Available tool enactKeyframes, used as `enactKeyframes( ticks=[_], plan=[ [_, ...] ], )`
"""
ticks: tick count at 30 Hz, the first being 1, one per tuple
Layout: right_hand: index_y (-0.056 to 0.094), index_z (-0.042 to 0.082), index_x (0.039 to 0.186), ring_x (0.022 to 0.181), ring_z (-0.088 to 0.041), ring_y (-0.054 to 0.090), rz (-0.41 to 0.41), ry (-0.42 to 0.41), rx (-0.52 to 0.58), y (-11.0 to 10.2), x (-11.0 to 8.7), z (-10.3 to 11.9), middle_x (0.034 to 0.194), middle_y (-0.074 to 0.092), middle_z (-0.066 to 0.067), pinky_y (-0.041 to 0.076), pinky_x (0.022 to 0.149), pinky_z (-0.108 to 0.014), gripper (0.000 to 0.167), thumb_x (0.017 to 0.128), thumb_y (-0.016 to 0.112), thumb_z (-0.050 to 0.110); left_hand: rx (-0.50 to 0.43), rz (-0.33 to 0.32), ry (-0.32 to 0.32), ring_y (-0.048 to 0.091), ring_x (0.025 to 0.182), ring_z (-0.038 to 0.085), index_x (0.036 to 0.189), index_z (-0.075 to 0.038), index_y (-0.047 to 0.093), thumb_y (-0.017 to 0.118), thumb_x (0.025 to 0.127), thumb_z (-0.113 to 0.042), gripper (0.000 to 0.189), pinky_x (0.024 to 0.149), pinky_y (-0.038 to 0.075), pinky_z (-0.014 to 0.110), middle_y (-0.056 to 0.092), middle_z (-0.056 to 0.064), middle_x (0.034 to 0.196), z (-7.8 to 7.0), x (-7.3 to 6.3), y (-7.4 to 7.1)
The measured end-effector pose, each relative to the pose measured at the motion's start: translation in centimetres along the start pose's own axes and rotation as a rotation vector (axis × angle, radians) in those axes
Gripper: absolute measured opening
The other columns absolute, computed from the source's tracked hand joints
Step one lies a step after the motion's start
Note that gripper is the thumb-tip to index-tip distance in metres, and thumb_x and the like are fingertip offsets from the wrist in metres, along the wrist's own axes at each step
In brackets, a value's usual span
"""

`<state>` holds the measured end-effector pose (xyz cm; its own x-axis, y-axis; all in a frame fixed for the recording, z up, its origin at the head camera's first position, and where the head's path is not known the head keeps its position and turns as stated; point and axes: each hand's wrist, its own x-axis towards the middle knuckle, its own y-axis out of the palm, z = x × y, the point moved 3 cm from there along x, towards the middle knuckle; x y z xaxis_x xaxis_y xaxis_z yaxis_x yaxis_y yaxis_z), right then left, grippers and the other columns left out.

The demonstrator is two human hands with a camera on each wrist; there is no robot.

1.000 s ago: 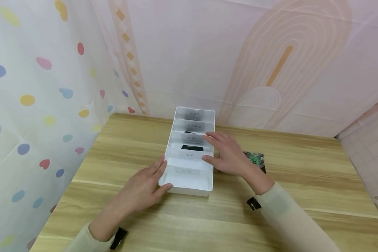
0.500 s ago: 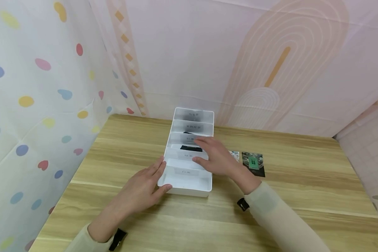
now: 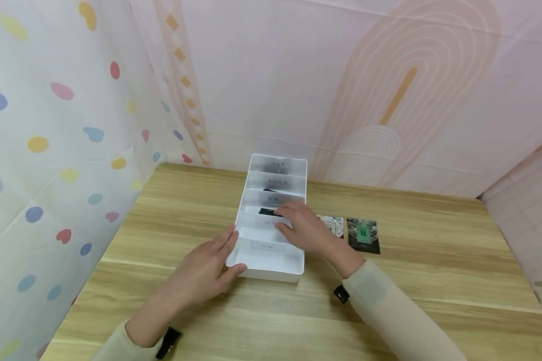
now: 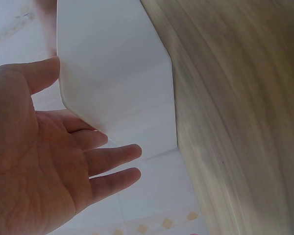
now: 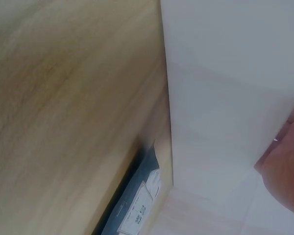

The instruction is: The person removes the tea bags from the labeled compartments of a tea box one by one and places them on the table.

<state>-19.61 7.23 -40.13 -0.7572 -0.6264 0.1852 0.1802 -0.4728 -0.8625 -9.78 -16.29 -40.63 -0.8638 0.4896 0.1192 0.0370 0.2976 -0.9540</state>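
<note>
From the lower left of the head view, the left arm (image 3: 146, 321) slants up to the left hand (image 3: 203, 265), fingers extended, thumb spread apart. The right arm (image 3: 397, 311) enters at lower right; the right hand (image 3: 304, 228) sits near centre, fingers bent, a gap separating them from the thumb.

We see a wood-grained table (image 3: 433, 235) before a pale pink cloth (image 3: 262, 85) with arches; a dotted white cloth (image 3: 72, 120) hangs at left.

We find the right hand (image 3: 303, 228) shifted leftward over the white box (image 3: 266, 259), its fingers now hiding one end of the black packet (image 3: 266, 211), and the floral packet (image 3: 336, 224) and green-labelled packet (image 3: 363, 234) more exposed than a second ago.
</note>
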Motion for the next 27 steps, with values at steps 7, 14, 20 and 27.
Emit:
enactKeyframes(
  ticks=[7,14,20,27],
  plan=[
    [0.074,-0.003,0.115,0.116,-0.031,0.065,-0.027,-0.037,0.001,0.13,0.13,0.16,0.117,0.073,-0.014,0.053,0.102,-0.043,0.017,0.103,0.066,0.005,-0.003,-0.003,0.004,0.049,0.143,0.038,0.152,0.011,0.044,0.067,0.102,-0.043,0.077,0.112,0.046,0.054,0.038,0.025,0.163,-0.12,-0.1,-0.09],
    [0.076,-0.003,0.108,0.106,-0.029,0.067,-0.061,-0.037,0.021,0.17,0.38,0.01,0.108,0.074,-0.013,0.057,0.093,-0.039,0.014,0.102,0.064,-0.002,-0.007,0.007,-0.005,0.049,0.144,0.038,0.153,0.011,0.044,0.065,0.104,-0.042,0.075,0.113,0.045,0.054,0.038,0.024,0.163,-0.17,-0.1,-0.29],
    [0.076,-0.004,0.106,0.103,-0.029,0.066,-0.06,-0.033,0.023,0.12,0.45,0.11,0.106,0.074,-0.013,0.057,0.091,-0.04,0.013,0.102,0.063,-0.002,-0.006,0.003,0.002,0.049,0.143,0.038,0.153,0.011,0.044,0.065,0.104,-0.042,0.076,0.112,0.046,0.054,0.038,0.025,0.163,-0.16,-0.06,-0.15],
    [0.075,-0.004,0.104,0.099,-0.028,0.066,-0.058,-0.021,0.033,0.22,0.46,0.08,0.101,0.072,-0.012,0.057,0.089,-0.039,0.012,0.102,0.063,-0.003,-0.008,0.001,0.001,0.049,0.143,0.038,0.152,0.011,0.044,0.065,0.103,-0.042,0.076,0.112,0.046,0.055,0.038,0.025,0.163,-0.14,-0.14,-0.14]
  ],
)
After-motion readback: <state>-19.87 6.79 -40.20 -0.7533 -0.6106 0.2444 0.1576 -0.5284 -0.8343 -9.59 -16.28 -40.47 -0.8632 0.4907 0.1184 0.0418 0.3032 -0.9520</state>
